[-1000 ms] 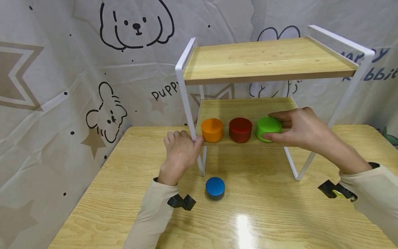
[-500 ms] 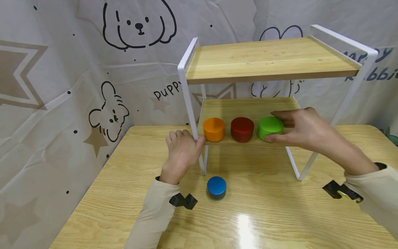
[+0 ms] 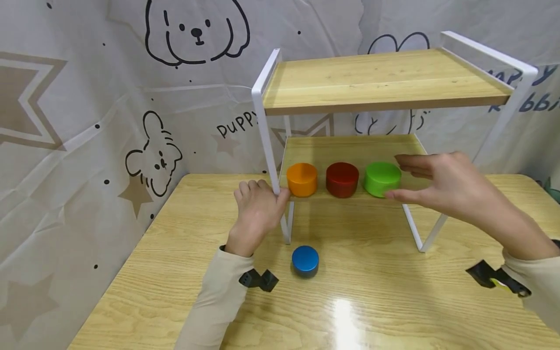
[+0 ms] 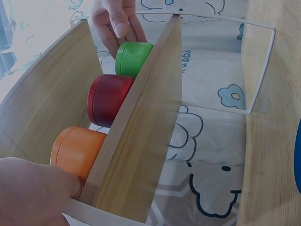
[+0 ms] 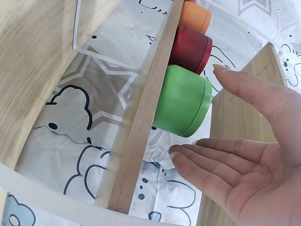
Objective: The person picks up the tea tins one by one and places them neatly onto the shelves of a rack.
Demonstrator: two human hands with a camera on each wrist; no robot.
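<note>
A two-tier shelf rack (image 3: 385, 82) with wooden boards and a white metal frame stands on the table. On its lower board sit three round tins in a row: orange (image 3: 302, 180), dark red (image 3: 342, 180) and green (image 3: 382, 179). My left hand (image 3: 259, 211) grips the rack's left side at the lower board, thumb by the orange tin. Right of the green tin, my right hand (image 3: 450, 182) has its fingers extended and thumb apart. The right wrist view shows a gap between this hand (image 5: 244, 165) and the green tin (image 5: 181, 101).
A blue tin (image 3: 305, 261) stands on the wooden table (image 3: 372, 301) in front of the rack's left leg. Behind the table hangs a pale curtain (image 3: 210, 97) with cartoon prints. The rack's upper board overhangs the row of tins.
My right hand has let go of the green tin and moved off to the right. The green tin stays in the row, and the left hand keeps its hold on the rack.
</note>
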